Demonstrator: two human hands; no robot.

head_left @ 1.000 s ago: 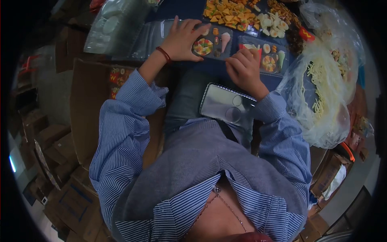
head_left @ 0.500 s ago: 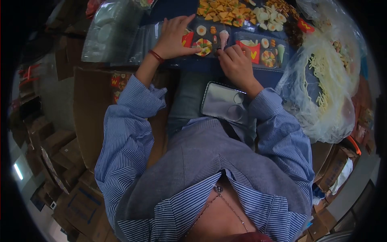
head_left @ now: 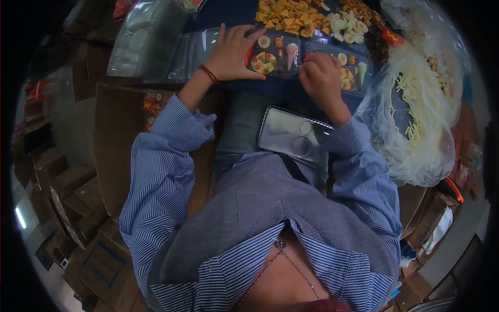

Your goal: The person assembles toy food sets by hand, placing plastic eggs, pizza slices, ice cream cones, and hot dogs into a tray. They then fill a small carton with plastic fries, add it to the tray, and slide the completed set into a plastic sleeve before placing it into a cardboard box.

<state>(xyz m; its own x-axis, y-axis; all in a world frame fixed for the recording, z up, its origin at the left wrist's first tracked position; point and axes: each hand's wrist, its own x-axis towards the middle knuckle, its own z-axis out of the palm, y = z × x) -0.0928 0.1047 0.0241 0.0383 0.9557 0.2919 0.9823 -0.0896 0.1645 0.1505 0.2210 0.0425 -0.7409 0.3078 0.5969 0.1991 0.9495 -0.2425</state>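
Note:
My left hand (head_left: 232,55) lies spread on a clear plastic sleeve, its fingers and thumb around a red fries-box miniature that it mostly covers. Beside the thumb, in that sleeve, are a round pizza miniature (head_left: 263,62), a fried-egg miniature (head_left: 264,41) and a pink ice-cream cone miniature (head_left: 292,53). My right hand (head_left: 320,77) is closed at the sleeve's right edge, fingers curled down; what they hold, if anything, is hidden. It partly covers a second set with a pizza miniature (head_left: 346,79) and a pale green cone miniature (head_left: 362,72).
Behind the sleeves lie piles of orange wedge pieces (head_left: 288,18) and egg pieces (head_left: 347,26). A plastic bag of pale strands (head_left: 410,109) stands at the right. Stacked clear packaging (head_left: 138,44) sits at the left. A phone (head_left: 292,130) rests on my lap.
My right hand has moved right, off the pink cone and over the second set. The first set has shifted slightly right, and my left hand has moved slightly right, covering more of the fries box.

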